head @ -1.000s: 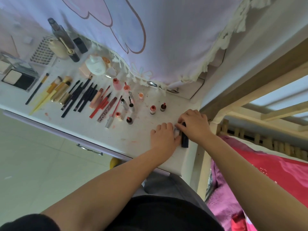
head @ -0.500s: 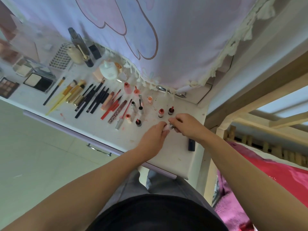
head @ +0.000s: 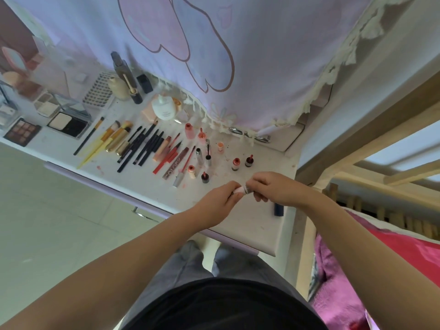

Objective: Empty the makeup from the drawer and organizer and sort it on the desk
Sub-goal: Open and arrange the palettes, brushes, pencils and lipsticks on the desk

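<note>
Both hands pinch a small pale tube (head: 240, 189), maybe lipstick, above the desk (head: 257, 225): left hand (head: 220, 201) one end, right hand (head: 273, 190) the other. Dark cap (head: 278, 209) lies near the right edge; bare desktop under them.

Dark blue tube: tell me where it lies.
The dark blue tube lies at the desk's right edge, just under the right hand's wrist, beside the bed.

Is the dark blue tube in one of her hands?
No, the dark blue tube lies on the desk beside the right hand.
</note>
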Available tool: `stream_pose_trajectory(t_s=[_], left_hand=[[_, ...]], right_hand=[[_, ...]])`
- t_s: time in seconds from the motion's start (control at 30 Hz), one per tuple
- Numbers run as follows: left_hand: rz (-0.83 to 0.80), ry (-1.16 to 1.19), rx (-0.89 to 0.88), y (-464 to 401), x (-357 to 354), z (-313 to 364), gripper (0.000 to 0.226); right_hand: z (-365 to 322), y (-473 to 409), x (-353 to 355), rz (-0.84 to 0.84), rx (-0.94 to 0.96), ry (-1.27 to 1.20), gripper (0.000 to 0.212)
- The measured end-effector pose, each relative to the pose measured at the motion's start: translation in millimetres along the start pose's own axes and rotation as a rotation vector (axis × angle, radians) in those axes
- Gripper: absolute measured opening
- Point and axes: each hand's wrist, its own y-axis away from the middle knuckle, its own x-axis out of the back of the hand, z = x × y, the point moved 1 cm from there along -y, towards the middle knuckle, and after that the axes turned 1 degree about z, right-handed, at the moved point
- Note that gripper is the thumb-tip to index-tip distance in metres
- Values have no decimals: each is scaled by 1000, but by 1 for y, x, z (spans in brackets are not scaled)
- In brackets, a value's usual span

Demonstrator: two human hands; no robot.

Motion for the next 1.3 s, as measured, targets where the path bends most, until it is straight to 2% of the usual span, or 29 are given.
stream_pose_trajectory(t_s=[0.07, 0.13, 0.27, 0.4, 0.5, 0.6, 0.77, 0.87, 0.97, 1.13, 1.3], left_hand=[[-12, 8, 9, 2, 2, -2, 28], [-18, -3, 0, 4, 4, -4, 27], [-18, -43, -15, 6, 6, -8, 27], [-24, 33, 64, 13, 7, -20, 21], [78, 92, 77, 17, 7, -31, 27], [250, 108, 81, 18, 2, -37, 30], [347, 166, 138, 12, -12, -27, 20], [386, 181, 189, 4, -18, -22, 18], [433, 140, 222, -8, -22, -22, 17], [483, 61, 231, -24, -20, -22, 19], [450, 80, 282, -30, -20, -24, 11]], right_hand=[[0, 6, 2, -13, 33, -95, 18], [-1, 7, 0, -42, -12, -138, 23], [-4, 3, -5, -48, -72, 4, 33], [2, 10, 9, 41, -12, 5, 15], [14, 15, 19, 120, -80, -195, 12], [20, 15, 13, 113, -126, -406, 13], [21, 12, -21, 80, -217, -719, 26], [24, 7, -45, 148, -293, -892, 26], [28, -2, -60, 324, -263, -777, 22], [30, -32, -58, 561, -160, -332, 22], [32, -53, -62, 641, -78, -49, 22]])
